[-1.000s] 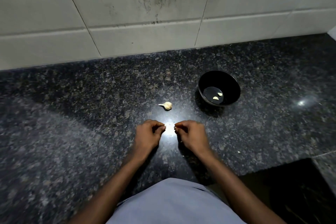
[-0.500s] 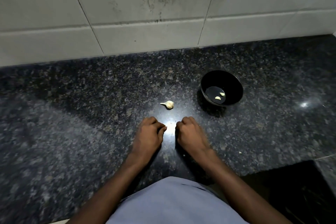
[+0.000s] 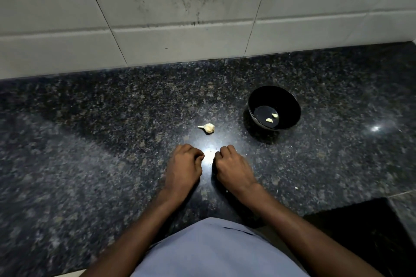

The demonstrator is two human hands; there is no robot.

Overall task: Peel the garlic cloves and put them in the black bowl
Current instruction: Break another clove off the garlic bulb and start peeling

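My left hand [image 3: 183, 165] and my right hand [image 3: 233, 167] rest side by side on the dark granite counter, fingers curled under and knuckles up, with a small gap and a bright glare between them. A tiny pale speck shows at the left fingertips; I cannot tell whether it is garlic. Nothing shows in the right hand. A small garlic piece with a stem [image 3: 208, 128] lies on the counter just beyond the hands. The black bowl [image 3: 290, 105] stands to the right of it, with two peeled cloves [image 3: 271, 118] inside.
A white tiled wall [image 3: 180, 18] runs along the back of the granite counter [image 3: 90, 141]. Small pale scraps [image 3: 296, 188] lie on the counter near my right wrist. The counter steps down to a dark recess [image 3: 360, 231] at the lower right.
My hands have drawn back slightly and curled from a fingertip pinch into closed fists. The garlic piece and the bowl have not moved.
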